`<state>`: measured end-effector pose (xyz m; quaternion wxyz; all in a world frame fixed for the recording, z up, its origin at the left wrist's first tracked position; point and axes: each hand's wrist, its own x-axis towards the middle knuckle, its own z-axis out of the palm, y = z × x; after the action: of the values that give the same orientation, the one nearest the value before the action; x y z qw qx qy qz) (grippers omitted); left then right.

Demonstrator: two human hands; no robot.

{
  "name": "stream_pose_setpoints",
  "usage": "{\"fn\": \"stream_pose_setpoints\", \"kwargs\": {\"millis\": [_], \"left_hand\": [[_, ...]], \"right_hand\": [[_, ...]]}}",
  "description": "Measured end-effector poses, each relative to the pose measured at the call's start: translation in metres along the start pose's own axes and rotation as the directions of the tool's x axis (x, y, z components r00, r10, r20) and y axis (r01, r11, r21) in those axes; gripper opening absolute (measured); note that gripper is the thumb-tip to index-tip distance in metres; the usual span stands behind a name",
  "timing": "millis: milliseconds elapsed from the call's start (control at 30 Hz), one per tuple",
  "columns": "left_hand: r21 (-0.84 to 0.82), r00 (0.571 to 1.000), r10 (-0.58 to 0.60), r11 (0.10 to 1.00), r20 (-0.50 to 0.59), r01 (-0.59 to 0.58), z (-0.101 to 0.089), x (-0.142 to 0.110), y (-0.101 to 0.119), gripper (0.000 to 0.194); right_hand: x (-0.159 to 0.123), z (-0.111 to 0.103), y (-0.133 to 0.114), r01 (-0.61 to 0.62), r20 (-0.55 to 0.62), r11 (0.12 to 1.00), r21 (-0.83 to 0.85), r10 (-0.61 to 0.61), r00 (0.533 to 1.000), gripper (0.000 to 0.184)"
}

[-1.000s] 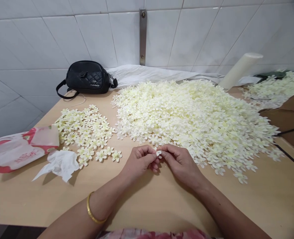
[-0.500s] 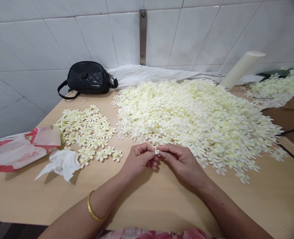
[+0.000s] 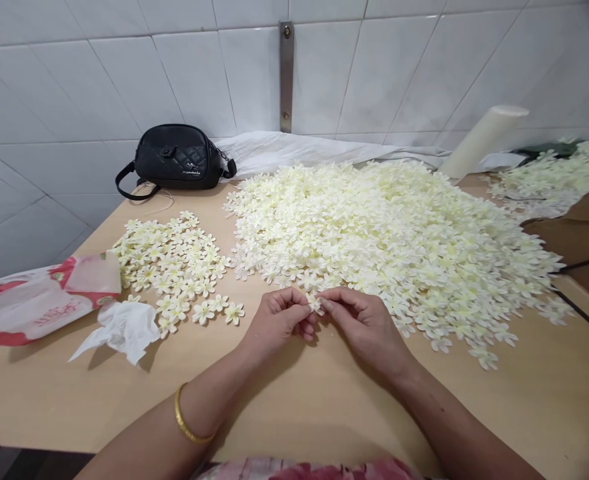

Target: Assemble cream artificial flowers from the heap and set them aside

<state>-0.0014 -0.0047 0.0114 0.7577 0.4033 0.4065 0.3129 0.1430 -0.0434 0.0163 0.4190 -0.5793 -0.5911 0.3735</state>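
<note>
Between my two hands is a small white artificial flower (image 3: pixel 315 304) with a pale yellow centre. My left hand (image 3: pixel 284 317) pinches its left petals between thumb and forefinger, the other fingers curled below. On the opposite side, my right hand (image 3: pixel 362 320) closes thumb and forefinger on a petal. Just beyond my fingers spreads a big heap of loose white flowers (image 3: pixel 374 227). A smaller, thinner pile of yellower flowers (image 3: pixel 174 260) lies to the left, with a few single ones at its near edge.
A black bag (image 3: pixel 177 157) stands at the back left by the tiled wall. Crumpled white tissue (image 3: pixel 124 330) and a red-and-white packet (image 3: pixel 49 300) lie at left. A white roll (image 3: pixel 484 140) leans behind the heap. At right is a brown object (image 3: pixel 579 247) with black cords.
The flower in my fingers has turned so its open face and yellow centre now show. My hands have stayed in nearly the same place.
</note>
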Motion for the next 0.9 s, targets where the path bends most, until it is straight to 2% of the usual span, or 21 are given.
{"fn": "stream_pose_setpoints", "kwargs": {"millis": [167,267,333,433,567,667,733,900], "left_hand": [[-0.002,0.999,0.033,0.999,-0.009,-0.033,-0.002,0.0,-0.001,0.009],[-0.012,0.999,0.048,0.999,-0.013,-0.049,-0.002,-0.001,-0.003,0.007],[-0.003,0.998,0.061,0.998,-0.025,-0.061,-0.002,-0.001,-0.003,0.006],[0.124,0.997,0.068,0.99,-0.047,-0.062,-0.001,-0.001,-0.001,0.01],[0.311,0.998,0.022,0.95,-0.056,-0.004,0.0,-0.004,0.008,0.009],[0.306,0.985,0.101,0.951,-0.137,-0.055,0.001,-0.006,0.015,0.008],[0.28,0.976,0.152,0.954,-0.153,-0.105,0.002,-0.007,0.017,0.013],[0.253,0.987,0.16,0.956,-0.034,-0.146,0.004,-0.007,0.011,0.013]], "right_hand": [[0.001,-0.008,0.003,-0.069,-0.103,0.99,0.122,0.082,0.991,0.016],[0.001,-0.008,0.003,-0.082,-0.095,0.984,0.158,0.098,0.991,0.018],[0.001,-0.007,0.002,-0.067,-0.083,0.99,0.125,0.078,0.994,0.018],[-0.001,-0.003,0.001,-0.011,-0.116,1.0,-0.009,0.01,0.993,0.017],[-0.002,0.0,0.003,0.12,-0.161,0.971,-0.207,-0.155,0.975,0.013],[-0.002,0.003,0.005,0.23,-0.126,0.925,-0.302,-0.278,0.952,0.014],[-0.002,0.005,0.006,0.293,-0.093,0.895,-0.338,-0.341,0.935,0.017],[-0.002,0.011,0.007,0.394,-0.032,0.844,-0.365,-0.434,0.9,0.018]]}}
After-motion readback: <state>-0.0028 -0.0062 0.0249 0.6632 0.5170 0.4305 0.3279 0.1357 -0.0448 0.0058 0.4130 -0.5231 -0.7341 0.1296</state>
